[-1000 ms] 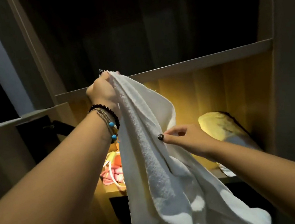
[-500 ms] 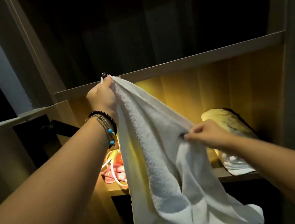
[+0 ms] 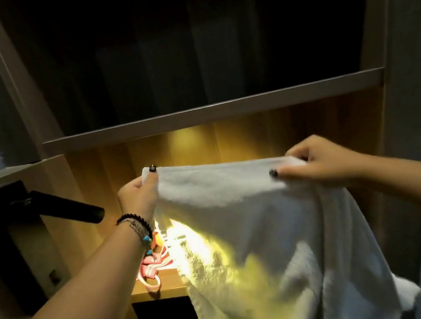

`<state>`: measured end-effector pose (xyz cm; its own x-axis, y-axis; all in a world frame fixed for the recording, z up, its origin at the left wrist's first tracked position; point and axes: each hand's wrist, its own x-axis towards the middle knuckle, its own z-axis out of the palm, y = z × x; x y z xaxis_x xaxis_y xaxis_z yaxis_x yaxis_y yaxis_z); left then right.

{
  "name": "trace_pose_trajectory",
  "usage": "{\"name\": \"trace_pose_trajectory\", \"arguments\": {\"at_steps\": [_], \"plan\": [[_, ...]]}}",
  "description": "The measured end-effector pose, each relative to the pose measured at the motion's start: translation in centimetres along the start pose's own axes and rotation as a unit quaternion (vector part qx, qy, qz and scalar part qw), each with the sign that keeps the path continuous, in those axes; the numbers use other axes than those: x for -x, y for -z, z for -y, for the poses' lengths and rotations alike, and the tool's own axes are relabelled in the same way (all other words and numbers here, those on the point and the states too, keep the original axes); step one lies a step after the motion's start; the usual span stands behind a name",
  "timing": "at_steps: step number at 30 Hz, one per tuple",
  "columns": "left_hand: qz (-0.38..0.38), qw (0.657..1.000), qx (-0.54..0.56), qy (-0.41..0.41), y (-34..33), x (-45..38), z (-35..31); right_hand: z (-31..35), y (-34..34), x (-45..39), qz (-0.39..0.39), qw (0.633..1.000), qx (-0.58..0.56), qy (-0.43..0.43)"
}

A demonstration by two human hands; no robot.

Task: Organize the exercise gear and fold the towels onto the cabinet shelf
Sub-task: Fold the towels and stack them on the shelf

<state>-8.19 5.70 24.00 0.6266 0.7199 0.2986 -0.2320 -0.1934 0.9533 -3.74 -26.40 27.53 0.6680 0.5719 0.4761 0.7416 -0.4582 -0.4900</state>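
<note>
A white towel (image 3: 251,223) hangs spread out in front of the lit cabinet shelf (image 3: 161,290). My left hand (image 3: 138,197) pinches its top left corner and my right hand (image 3: 318,162) pinches the top edge further right, so the edge runs nearly level between them. The rest of the cloth drapes down and hides most of the shelf. Pink and white exercise bands (image 3: 154,269) lie on the shelf's left part, just below my left wrist.
A wooden cabinet frame surrounds the shelf, with an upper shelf board (image 3: 213,108) above my hands and a dark compartment over it. A black handle (image 3: 69,208) sticks out from the door at the left. A dark opening lies below the lit shelf.
My left hand has come down and my right hand has slid right along the towel's edge and risen, stretching the towel wide. The folded towel on the shelf's right is now hidden.
</note>
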Motion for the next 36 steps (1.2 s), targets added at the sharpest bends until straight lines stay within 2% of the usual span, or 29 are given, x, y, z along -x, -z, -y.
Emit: {"name": "trace_pose_trajectory", "arguments": {"at_steps": [3,7,10,13,15,19,22,25,28,30,32,34,36], "plan": [[0.006,0.998,0.041,0.039,0.3,0.4,1.3,-2.0,-1.6,1.5,0.02,0.975,0.203,0.085],[0.027,0.993,0.093,0.064,0.1,0.8,2.0,-4.1,-3.9,2.7,-0.038,0.943,0.313,0.104],[0.069,0.992,0.096,0.05,0.4,0.9,1.9,-5.1,-4.5,1.6,-0.063,0.953,0.295,0.036],[0.08,0.993,0.072,0.046,1.1,0.6,2.3,-5.3,-4.8,-0.5,-0.084,0.974,0.201,-0.057],[0.057,0.995,0.054,0.065,1.6,0.3,3.1,-5.2,-5.5,-1.5,-0.095,0.984,0.121,-0.087],[-0.002,0.986,0.056,0.158,2.3,0.3,5.1,-5.0,-7.3,-1.4,-0.088,0.986,0.023,-0.141],[-0.028,0.987,0.035,0.155,2.9,0.3,6.6,-4.6,-8.9,-0.5,-0.093,0.986,0.017,-0.138],[-0.066,0.99,-0.011,0.124,3.2,1.6,7.4,-4.1,-10.6,1.0,-0.1,0.988,0.066,-0.095],[-0.087,0.994,-0.007,0.068,3.8,4.7,7.8,-3.8,-11.6,2.6,-0.12,0.989,0.08,-0.042],[-0.096,0.993,0.015,0.071,4.3,6.5,7.8,-3.2,-12.1,3.6,-0.123,0.99,0.071,-0.006],[-0.016,0.996,0.044,0.079,4.6,7.9,7.2,-2.5,-12.6,4.2,-0.127,0.99,0.056,0.016],[0.117,0.993,-0.023,0.015,4.6,9.3,6.5,-2.0,-13.1,4.7,-0.133,0.99,0.039,0.015],[0.254,0.96,-0.106,-0.055,4.0,10.9,5.5,-1.5,-13.4,5.0,-0.123,0.992,0.028,0.005]]}}
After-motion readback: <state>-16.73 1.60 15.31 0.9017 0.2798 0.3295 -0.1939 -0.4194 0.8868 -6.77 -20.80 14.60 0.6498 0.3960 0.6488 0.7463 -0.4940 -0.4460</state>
